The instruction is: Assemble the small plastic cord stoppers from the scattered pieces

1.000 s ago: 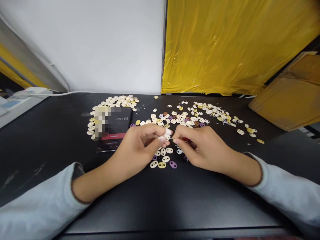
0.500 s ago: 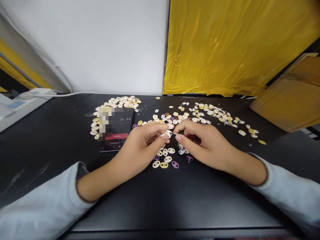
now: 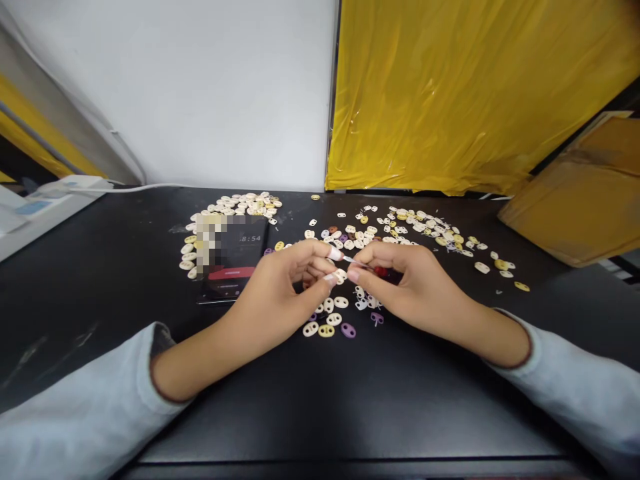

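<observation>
Above the black table, my left hand [image 3: 295, 280] pinches a small cream oval piece with two holes [image 3: 341, 275] between thumb and fingers. White wrapping covers its index fingertip. Between the thumb and index finger of my right hand [image 3: 405, 277] is a slim tool with a pale, narrow tip [image 3: 350, 260] and a red handle, mostly hidden in the palm. The tool's tip points at my left index finger, just above the cream piece. Below the hands lie several loose oval pieces in cream, yellow and purple [image 3: 349, 330]. Some white pieces [image 3: 367, 301] carry thin stubs.
A phone [image 3: 243, 260] lies left of my hands beside a heap of cream ovals [image 3: 245, 203]. More pieces [image 3: 425, 223] spread at the back right. A cardboard box [image 3: 575, 193] stands at right, a white power strip [image 3: 55, 200] at left. The wall and yellow sheeting [image 3: 450, 93] close off the back.
The tool's tip has lifted off the cream piece towards my left index finger. My left fingertips have spread slightly, and more of the red handle shows.
</observation>
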Available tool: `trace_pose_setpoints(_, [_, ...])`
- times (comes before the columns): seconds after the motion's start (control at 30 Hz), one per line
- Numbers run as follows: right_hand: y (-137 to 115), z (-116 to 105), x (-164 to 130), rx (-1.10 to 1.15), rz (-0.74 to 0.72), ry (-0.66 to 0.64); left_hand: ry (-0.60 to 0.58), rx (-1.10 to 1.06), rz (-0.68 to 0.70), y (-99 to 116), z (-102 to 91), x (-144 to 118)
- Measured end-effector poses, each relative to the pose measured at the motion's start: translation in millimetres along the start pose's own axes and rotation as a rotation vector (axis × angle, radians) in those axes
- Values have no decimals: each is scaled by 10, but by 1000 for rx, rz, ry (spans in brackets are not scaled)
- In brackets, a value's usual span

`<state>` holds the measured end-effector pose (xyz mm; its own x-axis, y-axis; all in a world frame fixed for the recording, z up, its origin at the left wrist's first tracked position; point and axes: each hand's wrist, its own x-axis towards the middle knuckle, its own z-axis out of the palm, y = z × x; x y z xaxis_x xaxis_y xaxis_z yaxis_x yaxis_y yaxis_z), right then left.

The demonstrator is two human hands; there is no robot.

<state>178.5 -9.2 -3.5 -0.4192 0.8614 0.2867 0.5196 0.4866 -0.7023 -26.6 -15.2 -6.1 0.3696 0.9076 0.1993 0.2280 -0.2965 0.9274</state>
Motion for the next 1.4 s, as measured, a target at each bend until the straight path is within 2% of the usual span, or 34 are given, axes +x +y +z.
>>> trace_pose_setpoints(0.1, [-28, 31, -9, 14, -24, -14, -48, 42, 21, 4, 16, -11])
trace_pose_setpoints(0.3, [9, -67, 28, -45, 18, 11, 18, 200, 71, 57, -69, -2])
trace_pose_setpoints(0.43, [94, -122, 53, -154, 53, -72, -53, 434, 119, 47, -131, 15])
trace_pose_setpoints(0.57, [124, -122, 53, -294, 26, -108, -106, 511, 175, 40, -132, 25])
trace_pose_setpoints(0.7, [146, -134, 57, -323, -7, -26, -94, 576, 200, 51, -152, 43])
trace_pose_setpoints(0.8, [182, -134, 61, -302, -23, 57, -72, 644, 291, -3, -186, 86])
trace_pose_setpoints(0.9, [203, -113, 61, -269, -16, 85, -89, 714, 367, -92, -204, 151])
trace_pose_setpoints(1.07, [179, -79, 56, -239, 8, 37, -182, 739, 417, -141, -202, 220])
trace_pose_setpoints(1.27, [172, -68, 46, -286, -6, 14, -244, 746, 384, -72, -210, 202])
trace_pose_setpoints(1.4, [175, -59, 47, -280, -10, 11, -229, 731, 365, -69, -200, 206])
